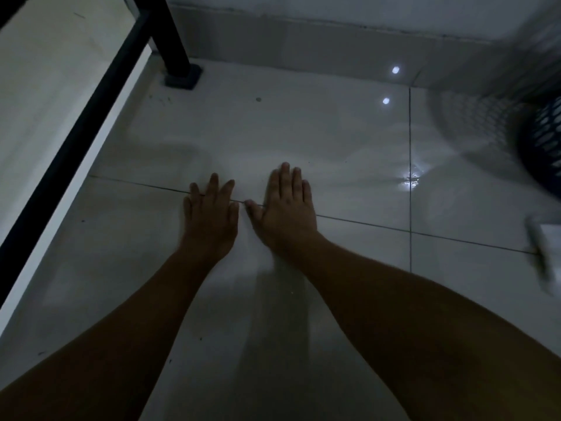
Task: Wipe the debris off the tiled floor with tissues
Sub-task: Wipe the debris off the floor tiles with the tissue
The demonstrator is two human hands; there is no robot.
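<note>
Both my hands lie flat, palms down, side by side over the glossy white tiled floor (318, 132). My left hand (211, 215) has its fingers spread and holds nothing. My right hand (287, 208) sits just to its right, fingers together, thumb out, also without anything in it. Both rest across a dark grout line. Small dark specks of debris (258, 99) dot the tiles, one beyond my hands and a few near my left forearm (201, 338). A blurred white object, possibly a tissue pack (545, 253), lies at the right edge.
A white table with a black frame (54, 165) runs along the left, and its black leg and foot (182, 74) stand at the back. A dark perforated basket (543, 141) sits at the right. The skirting and wall (303, 34) close the far side.
</note>
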